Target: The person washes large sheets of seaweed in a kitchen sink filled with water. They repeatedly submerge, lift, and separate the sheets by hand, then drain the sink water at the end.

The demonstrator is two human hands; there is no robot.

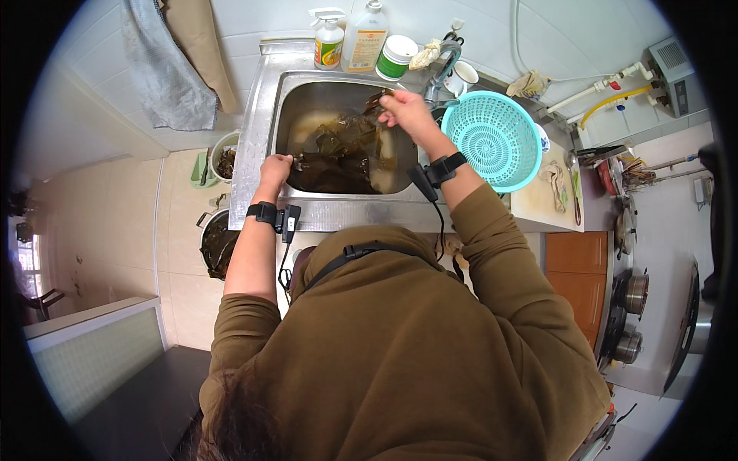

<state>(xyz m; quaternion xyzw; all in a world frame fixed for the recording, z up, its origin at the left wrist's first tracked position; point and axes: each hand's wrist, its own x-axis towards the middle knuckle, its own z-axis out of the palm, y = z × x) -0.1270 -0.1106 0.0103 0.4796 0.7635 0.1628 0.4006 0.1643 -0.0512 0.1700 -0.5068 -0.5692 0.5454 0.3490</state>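
Observation:
Before me is a stainless-steel sink (277,124) holding murky water and a heap of wet, dark brown-green sheets that look like kelp (334,167). At the sink's left rim, my left hand (278,172) pinches the edge of a broad dark sheet that spreads across the near part of the basin. My right hand (406,112) is raised over the far right corner, beside the faucet (443,72). A crumpled dark piece (376,101) hangs from its fingertips. Water and overlapping sheets hide what lies at the basin's bottom.
A turquoise plastic colander (493,141) stands right of the sink. Behind are a spray bottle (328,43), a large jug (364,40) and a green-and-white tub (396,57). Left on the floor, a metal pot (204,222) holds dark sheets. A cutting board (527,201) lies right.

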